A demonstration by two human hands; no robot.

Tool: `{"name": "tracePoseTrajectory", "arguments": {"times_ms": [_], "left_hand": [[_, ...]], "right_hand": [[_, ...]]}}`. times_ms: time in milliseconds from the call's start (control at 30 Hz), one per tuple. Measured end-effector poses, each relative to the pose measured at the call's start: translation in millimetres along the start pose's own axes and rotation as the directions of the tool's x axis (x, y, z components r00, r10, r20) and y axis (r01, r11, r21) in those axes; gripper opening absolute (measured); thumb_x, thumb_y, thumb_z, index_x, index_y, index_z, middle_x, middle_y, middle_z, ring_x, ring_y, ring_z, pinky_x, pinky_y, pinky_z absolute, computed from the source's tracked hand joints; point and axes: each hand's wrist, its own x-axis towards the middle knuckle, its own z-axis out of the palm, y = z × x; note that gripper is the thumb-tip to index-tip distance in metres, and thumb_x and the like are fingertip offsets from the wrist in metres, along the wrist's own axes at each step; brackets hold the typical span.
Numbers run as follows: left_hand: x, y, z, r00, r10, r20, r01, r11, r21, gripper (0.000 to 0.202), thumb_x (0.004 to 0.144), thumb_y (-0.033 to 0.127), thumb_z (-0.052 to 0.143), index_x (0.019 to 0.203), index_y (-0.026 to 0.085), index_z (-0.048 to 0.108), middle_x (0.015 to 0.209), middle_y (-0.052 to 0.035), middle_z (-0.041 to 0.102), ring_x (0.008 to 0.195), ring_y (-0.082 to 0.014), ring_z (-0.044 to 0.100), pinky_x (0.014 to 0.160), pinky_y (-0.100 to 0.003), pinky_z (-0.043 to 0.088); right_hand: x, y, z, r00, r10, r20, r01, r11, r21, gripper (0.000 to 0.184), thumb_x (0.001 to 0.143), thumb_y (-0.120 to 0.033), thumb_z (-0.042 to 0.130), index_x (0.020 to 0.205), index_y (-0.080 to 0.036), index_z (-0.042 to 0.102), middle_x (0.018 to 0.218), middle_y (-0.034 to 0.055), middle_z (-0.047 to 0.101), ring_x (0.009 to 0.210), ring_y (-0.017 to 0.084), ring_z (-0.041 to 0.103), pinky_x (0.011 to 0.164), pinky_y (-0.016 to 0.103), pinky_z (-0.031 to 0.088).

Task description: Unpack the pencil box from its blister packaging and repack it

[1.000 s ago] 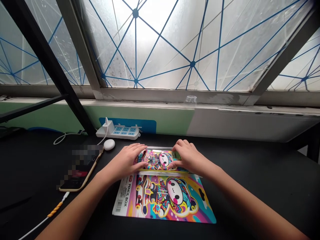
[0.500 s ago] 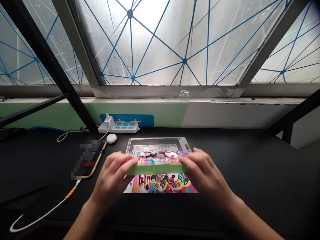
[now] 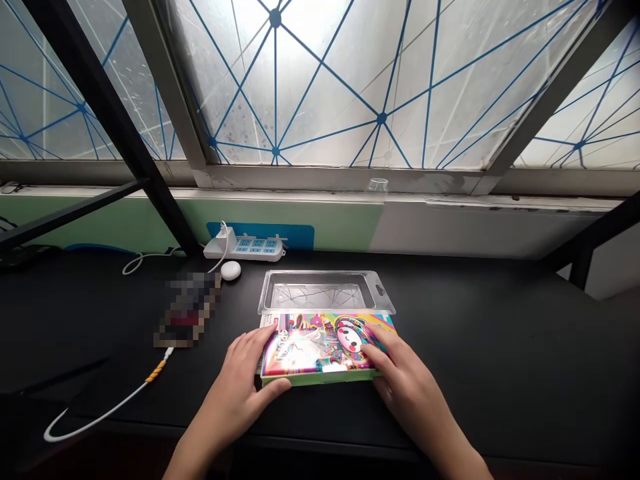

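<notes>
A flat box (image 3: 310, 347) with a colourful cartoon print on top and green sides lies face up in front of me, glare on its left half. My left hand (image 3: 240, 377) grips its left end, fingertips on the top edge and thumb at the front. My right hand (image 3: 403, 367) holds the other end, fingers resting on the printed face, its thumb mostly hidden. Under the box, a printed card (image 3: 269, 321) shows only at its back left edge. Just behind stands a clear plastic blister shell (image 3: 373, 300) with a hang hole.
On the black desk (image 3: 480, 347), a blurred-out phone (image 3: 186, 320) lies left with a white cable (image 3: 110, 408). Behind it are a round white case (image 3: 231, 271) and a power strip (image 3: 257, 249). A clear cup (image 3: 378, 185) stands on the window ledge. Black frame bars (image 3: 113, 113) flank the desk.
The box has come down and tipped back, so its printed top now faces up and covers most of the card. Both hands moved lower with it. The view shifted slightly.
</notes>
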Motion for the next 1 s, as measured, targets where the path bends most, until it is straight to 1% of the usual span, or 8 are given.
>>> {"name": "tracePoseTrajectory", "arguments": {"times_ms": [100,233,400,500,600,733,833,1000], "left_hand": [[0.7,-2.4,1.6,0.998,-0.059,0.016,0.06,0.997,-0.04,0.07,0.094,0.047,0.064,0.155,0.033,0.034,0.15,-0.0108,0.05,0.14,-0.0347,0.042,0.113,-0.054,0.04],[2.4,-4.9,5.1,0.996,-0.085,0.015,0.086,0.994,-0.061,0.079,0.091,0.041,0.069,0.158,0.035,0.027,0.152,-0.0101,0.047,0.14,-0.0354,0.04,0.114,-0.055,0.037],[5.5,-4.4,3.4,0.994,-0.104,0.031,0.105,0.992,-0.07,0.088,0.09,0.039,0.071,0.16,0.04,0.019,0.153,-0.0092,0.046,0.139,-0.0364,0.042,0.114,-0.057,0.035],[7.4,-2.5,0.4,0.991,-0.116,0.069,0.122,0.988,-0.093,0.095,0.088,0.037,0.073,0.161,0.042,0.011,0.155,-0.0089,0.043,0.142,-0.0369,0.038,0.115,-0.058,0.034],[9.0,0.3,-2.4,0.987,-0.117,0.107,0.129,0.985,-0.111,0.108,0.085,0.032,0.076,0.161,0.043,0.0,0.156,-0.0092,0.042,0.144,-0.0378,0.036,0.115,-0.06,0.033],[9.3,1.8,-3.6,0.984,-0.13,0.121,0.144,0.984,-0.108,0.115,0.084,0.033,0.077,0.16,0.041,-0.008,0.152,-0.0098,0.049,0.143,-0.0374,0.037,0.114,-0.06,0.034],[7.9,-0.9,-2.4,0.986,-0.132,0.1,0.142,0.985,-0.097,0.113,0.082,0.039,0.079,0.161,0.041,-0.002,0.151,-0.0087,0.05,0.142,-0.0363,0.038,0.114,-0.058,0.036],[7.9,-3.3,-1.8,0.989,-0.135,0.058,0.139,0.986,-0.088,0.075,0.084,0.052,0.074,0.151,0.038,0.041,0.15,-0.0081,0.05,0.14,-0.0361,0.042,0.112,-0.055,0.042]], "right_hand": [[-5.5,6.8,-0.4,0.986,0.127,0.109,-0.135,0.988,0.072,0.047,0.094,-0.023,0.06,0.14,-0.027,0.05,0.148,0.0148,0.054,0.131,0.032,0.058,0.101,0.051,0.056],[-6.5,15.8,-2.6,0.96,0.209,0.189,-0.231,0.967,0.104,0.06,0.089,-0.034,0.071,0.144,-0.029,0.048,0.15,0.012,0.054,0.131,0.033,0.057,0.104,0.052,0.054],[9.0,24.5,-17.8,0.933,0.232,0.276,-0.29,0.938,0.189,0.05,0.086,-0.04,0.074,0.134,-0.03,0.061,0.14,0.0075,0.063,0.125,0.03,0.062,0.102,0.044,0.055],[26.8,32.5,-26.4,0.877,0.332,0.348,-0.421,0.881,0.218,0.033,0.09,-0.048,0.067,0.118,-0.03,0.07,0.118,0.0058,0.074,0.106,0.027,0.071,0.087,0.039,0.059],[45.9,37.0,-24.0,0.804,0.531,0.269,-0.587,0.78,0.216,0.031,0.094,-0.053,0.058,0.109,-0.027,0.069,0.091,0.0048,0.077,0.084,0.026,0.074,0.069,0.035,0.059],[46.9,32.9,-10.8,0.732,0.68,0.027,-0.663,0.704,0.253,0.031,0.093,-0.053,0.059,0.108,-0.026,0.063,0.09,0.0044,0.075,0.081,0.024,0.074,0.061,0.03,0.056],[21.0,28.8,-8.0,0.778,0.627,-0.023,-0.599,0.753,0.271,0.029,0.095,-0.05,0.059,0.112,-0.027,0.064,0.103,0.0048,0.075,0.091,0.024,0.074,0.074,0.032,0.059],[-22.3,26.3,-15.0,0.899,0.421,0.117,-0.436,0.841,0.321,0.057,0.095,-0.058,0.056,0.144,-0.028,0.051,0.137,0.01,0.065,0.122,0.031,0.065,0.097,0.039,0.057]]}}
